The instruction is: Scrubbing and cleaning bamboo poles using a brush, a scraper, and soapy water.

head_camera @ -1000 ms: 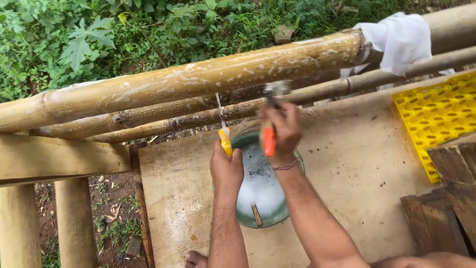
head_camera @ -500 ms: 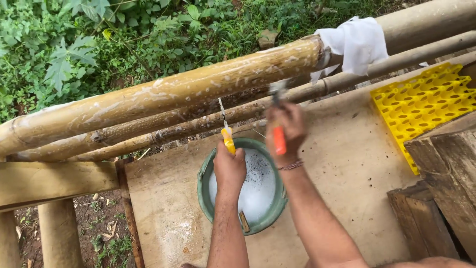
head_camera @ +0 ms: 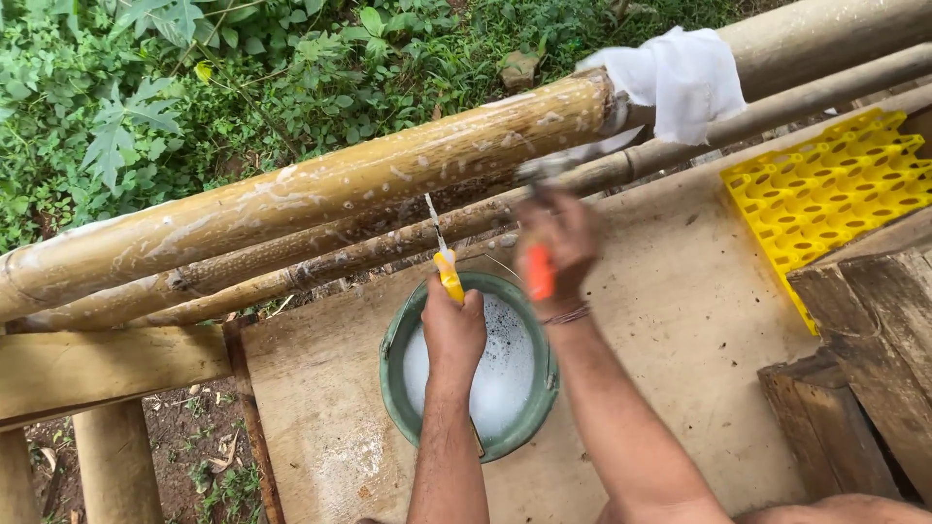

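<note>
Left hand (head_camera: 453, 330) fisted tight round one yellow-handled screwdriver (head_camera: 443, 260), thin shaft tipped up toward the poles. Right hand (head_camera: 558, 243) — blurred — clenched on one orange-handled tool (head_camera: 540, 272), metal head up by the bamboo. Beneath both, one green basin (head_camera: 393, 364) of soapy water on the tabletop (head_camera: 320, 408). Beyond — three bamboo poles (head_camera: 369, 184), one white cloth (head_camera: 680, 78), one yellow tray (head_camera: 825, 189).

The left hand (head_camera: 453, 330) gripped a yellow-handled screwdriver (head_camera: 442, 254), its tip against the soapy bamboo pole (head_camera: 320, 194). The right hand (head_camera: 558, 243), blurred, held an orange-handled tool (head_camera: 540, 272). Below them a green basin (head_camera: 398, 369) of suds sat on the plywood bench (head_camera: 660, 320).
</note>
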